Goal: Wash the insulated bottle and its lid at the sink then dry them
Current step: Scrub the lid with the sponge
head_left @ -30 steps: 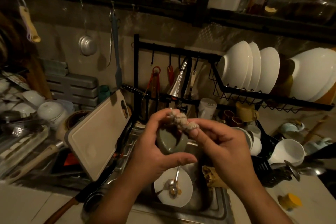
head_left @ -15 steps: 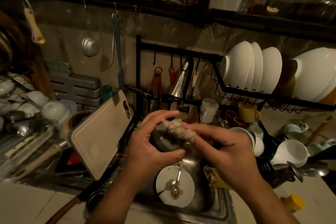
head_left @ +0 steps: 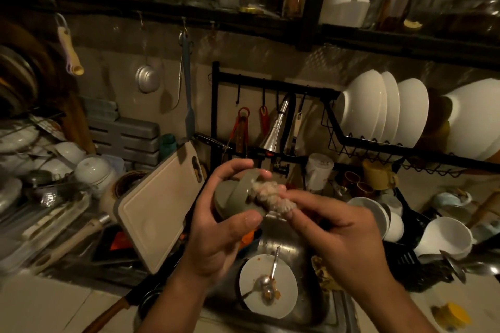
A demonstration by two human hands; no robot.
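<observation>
Far left: a pile of white crockery, among it a lidded bowl (head_left: 93, 171), sits on the worktop (head_left: 40, 303).
Cutting board (head_left: 159, 205): pale, leaning tilted against the left edge of the sink (head_left: 286, 247).
Knife (head_left: 116, 309): brown handle, lying on the worktop in front of the board.
Left hand (head_left: 216, 238): raised over the sink, fingers curled over the top of the lid (head_left: 232, 200) and thumb pressed on its near edge.
Lid: grey-green, round, with a strap handle across it, held on edge above the sink basin.
Scrubber (head_left: 270, 196): pale, knobbly and wet-looking, pressed against the right side of the lid.
Right hand (head_left: 343, 240): fingers and thumb pinch the scrubber; the two hands meet at the lid.
Faucet (head_left: 276, 130): chrome, behind and above the hands.
Plate (head_left: 284, 297): white, in the sink below the hands, with two spoons (head_left: 266, 282) and food scraps on it.
Dish rack (head_left: 378, 150): black wire, right of the faucet, holding white bowls (head_left: 378, 108) upright on edge.
Far right: white cups (head_left: 443, 238) near the sink's right side.
</observation>
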